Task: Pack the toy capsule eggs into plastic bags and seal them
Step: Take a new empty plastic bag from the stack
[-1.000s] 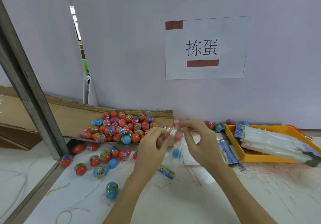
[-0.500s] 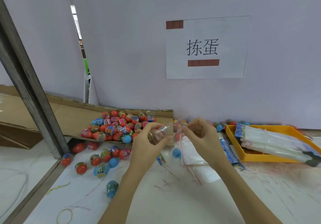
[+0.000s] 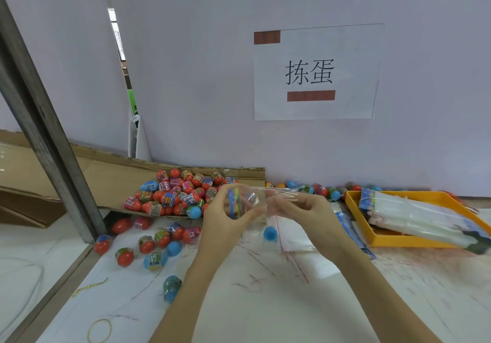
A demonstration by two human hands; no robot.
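My left hand [image 3: 223,217] grips a clear plastic bag [image 3: 255,196] with a colourful toy capsule egg [image 3: 235,203] inside it. My right hand [image 3: 305,209] pinches the bag's other end, and the bag is stretched sideways between both hands above the table. A pile of red and blue capsule eggs [image 3: 180,192] lies on a cardboard flap [image 3: 111,175] behind my left hand. Several loose eggs [image 3: 156,239] are scattered on the table to the left. A blue egg [image 3: 270,233] sits under the hands.
An orange tray [image 3: 356,204] at the right holds bundled plastic bags [image 3: 414,215]. More flat bags [image 3: 295,236] lie on the white scribbled table. A metal post [image 3: 45,127] slants at the left. Two rubber bands [image 3: 99,330] lie near the front left. A paper sign [image 3: 316,71] hangs on the wall.
Both hands shifted slightly left and turned the bag; the egg inside now shows clearly between my left fingers, and the bag is pulled out flatter toward the right.
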